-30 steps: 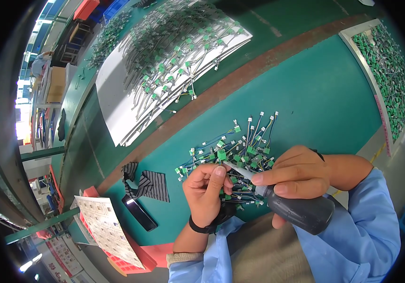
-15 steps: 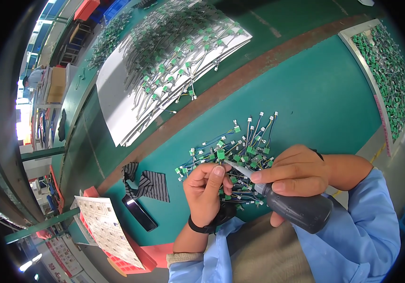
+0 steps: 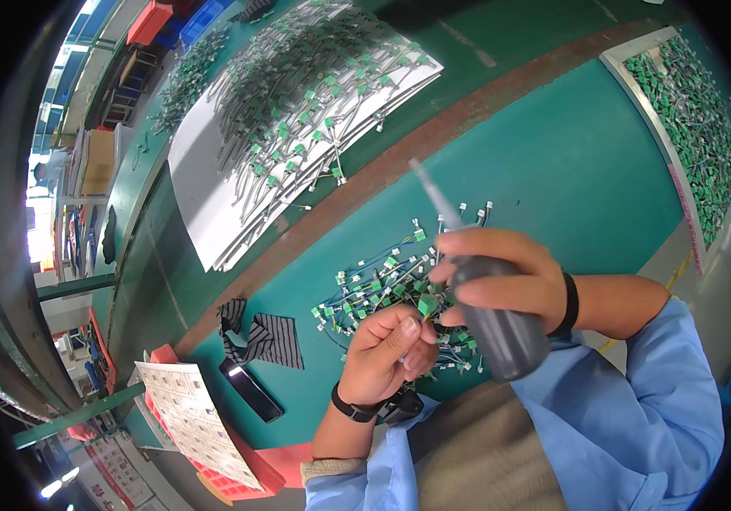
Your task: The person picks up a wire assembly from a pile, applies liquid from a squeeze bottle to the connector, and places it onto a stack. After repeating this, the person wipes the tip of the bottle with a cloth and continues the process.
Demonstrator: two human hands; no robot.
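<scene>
Head view shows what seems a holding step: the left hand pinches a green connector by the cable pile, the right hand wraps a squeeze bottle, and next likely needs gentle fingers.

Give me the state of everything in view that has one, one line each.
Left hand: closed, pinching a green connector
Right hand: wrapped around the bottle
Bottle: held, nozzle clear of the green connector
Wired connectors: loose, jumbled
Phone: lying flat, dark apart from glare
Striped cloth: crumpled
Tray: filled with green parts
White sheets: stacked, partly covered by cables
</scene>
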